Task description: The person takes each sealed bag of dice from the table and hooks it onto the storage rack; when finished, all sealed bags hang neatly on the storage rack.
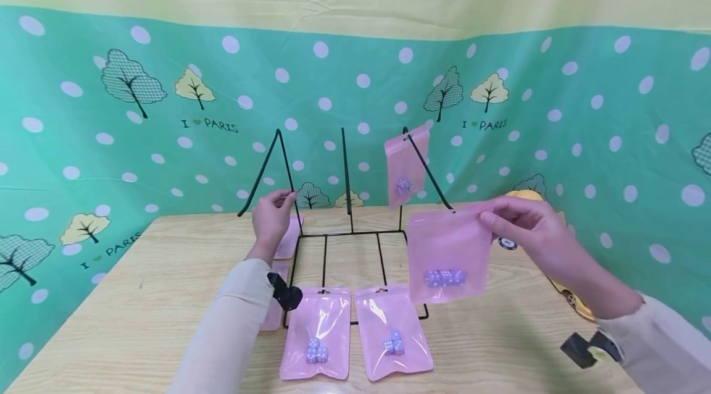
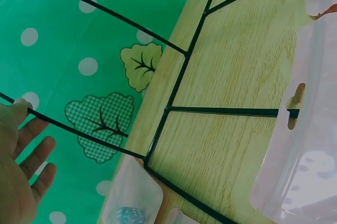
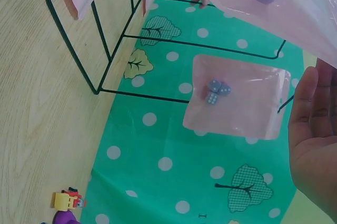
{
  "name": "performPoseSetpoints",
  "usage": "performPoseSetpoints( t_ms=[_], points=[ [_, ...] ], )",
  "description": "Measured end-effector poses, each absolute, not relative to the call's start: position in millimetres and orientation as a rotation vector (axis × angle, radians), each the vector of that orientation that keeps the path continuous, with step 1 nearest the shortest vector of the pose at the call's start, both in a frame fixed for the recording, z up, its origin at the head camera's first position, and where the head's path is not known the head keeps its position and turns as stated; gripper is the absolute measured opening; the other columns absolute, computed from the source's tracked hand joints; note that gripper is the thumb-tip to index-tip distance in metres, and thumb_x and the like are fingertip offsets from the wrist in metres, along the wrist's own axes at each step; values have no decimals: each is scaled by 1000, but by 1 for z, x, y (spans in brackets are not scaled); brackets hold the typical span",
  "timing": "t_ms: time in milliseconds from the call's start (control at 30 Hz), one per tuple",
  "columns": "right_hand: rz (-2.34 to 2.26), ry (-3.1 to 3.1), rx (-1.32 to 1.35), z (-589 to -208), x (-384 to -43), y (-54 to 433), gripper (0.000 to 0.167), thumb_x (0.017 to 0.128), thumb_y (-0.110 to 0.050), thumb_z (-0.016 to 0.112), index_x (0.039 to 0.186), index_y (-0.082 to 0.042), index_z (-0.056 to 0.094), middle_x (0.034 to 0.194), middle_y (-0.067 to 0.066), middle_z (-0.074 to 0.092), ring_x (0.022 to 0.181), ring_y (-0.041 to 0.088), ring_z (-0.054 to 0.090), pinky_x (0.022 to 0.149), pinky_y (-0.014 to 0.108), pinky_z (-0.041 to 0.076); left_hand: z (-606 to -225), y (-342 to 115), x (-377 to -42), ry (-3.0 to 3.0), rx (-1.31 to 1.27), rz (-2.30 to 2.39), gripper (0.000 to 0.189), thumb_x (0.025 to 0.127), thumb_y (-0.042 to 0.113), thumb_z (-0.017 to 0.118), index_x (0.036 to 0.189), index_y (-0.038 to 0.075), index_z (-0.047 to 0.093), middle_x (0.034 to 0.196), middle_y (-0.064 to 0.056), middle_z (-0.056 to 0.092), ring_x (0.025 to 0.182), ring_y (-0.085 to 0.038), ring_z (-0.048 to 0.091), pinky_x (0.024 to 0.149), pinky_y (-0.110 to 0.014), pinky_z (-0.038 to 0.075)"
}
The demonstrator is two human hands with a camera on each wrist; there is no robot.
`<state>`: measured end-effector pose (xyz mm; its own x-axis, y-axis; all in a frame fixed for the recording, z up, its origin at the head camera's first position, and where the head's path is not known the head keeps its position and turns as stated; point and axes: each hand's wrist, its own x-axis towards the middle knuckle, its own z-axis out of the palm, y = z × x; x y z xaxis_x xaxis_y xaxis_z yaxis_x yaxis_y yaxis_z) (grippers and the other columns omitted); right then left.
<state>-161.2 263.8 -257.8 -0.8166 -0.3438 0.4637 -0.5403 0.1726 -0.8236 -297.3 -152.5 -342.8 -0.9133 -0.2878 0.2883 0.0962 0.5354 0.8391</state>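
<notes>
My left hand point(image 1: 271, 221) pinches the left upright of a black wire display rack point(image 1: 352, 233) between thumb and forefinger; in the left wrist view its other fingers point(image 2: 42, 166) are loosely bent. My right hand point(image 1: 536, 236) pinches the upper right corner of a pink zip bag point(image 1: 439, 239) with several lilac dice at its bottom. The bag's top hole is at the tip of the rack's right upper arm; whether the wire passes through cannot be told. Farther back on that arm hangs another pink bag point(image 3: 237, 98) of dice.
Two pink dice bags, a left one point(image 1: 316, 329) and a right one point(image 1: 394, 332), hang at the rack's front. More pink bags point(image 1: 286, 243) are partly hidden behind my left arm. Toys, including a yellow car point(image 1: 574, 301), stand right on the wooden table point(image 1: 139, 295).
</notes>
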Motion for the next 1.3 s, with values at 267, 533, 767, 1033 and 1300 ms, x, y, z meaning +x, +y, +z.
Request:
performPoseSetpoints(
  t_ms=[267, 533, 767, 1033, 1300],
  points=[
    [1696, -2311, 886, -256, -164, 260, 24, 103, 3, 54, 112, -8, 73, 89, 4, 74, 79, 14, 67, 76, 23, 55, -343, -152, -297, -2381, 152, -1340, 33, 105, 27, 60, 126, 3, 70, 119, -21, 71, 111, -36, 66, 95, -50, 50],
    [1581, -2468, 682, -255, -172, 255, 17, 106, -14, 57, 113, -6, 70, 88, 4, 73, 81, 17, 68, 75, 26, 56, -343, -151, -297, -2383, 161, -1347, 33, 105, 27, 59, 127, 4, 70, 119, -21, 71, 111, -36, 66, 94, -49, 50],
    [1591, -2474, 546, -255, -183, 247, 17, 104, -23, 62, 111, -12, 72, 85, 1, 72, 77, 17, 65, 64, 26, 49, -343, -152, -296, -2387, 163, -1367, 33, 106, 27, 59, 127, 4, 69, 120, -20, 71, 113, -35, 65, 95, -49, 50],
    [1606, -2453, 490, -255, -201, 241, 25, 103, -32, 63, 114, -11, 70, 91, -1, 71, 83, 19, 70, 71, 27, 58, -343, -153, -297, -2384, 165, -1382, 33, 105, 28, 60, 126, 5, 70, 120, -20, 71, 113, -35, 65, 96, -49, 50],
    [1630, -2435, 464, -254, -218, 234, 35, 102, -38, 63, 119, -7, 67, 98, -1, 67, 88, 20, 70, 81, 27, 58, -346, -153, -299, -2395, 172, -1365, 34, 106, 29, 58, 128, 6, 69, 124, -19, 70, 115, -34, 64, 97, -49, 51]
  ],
)
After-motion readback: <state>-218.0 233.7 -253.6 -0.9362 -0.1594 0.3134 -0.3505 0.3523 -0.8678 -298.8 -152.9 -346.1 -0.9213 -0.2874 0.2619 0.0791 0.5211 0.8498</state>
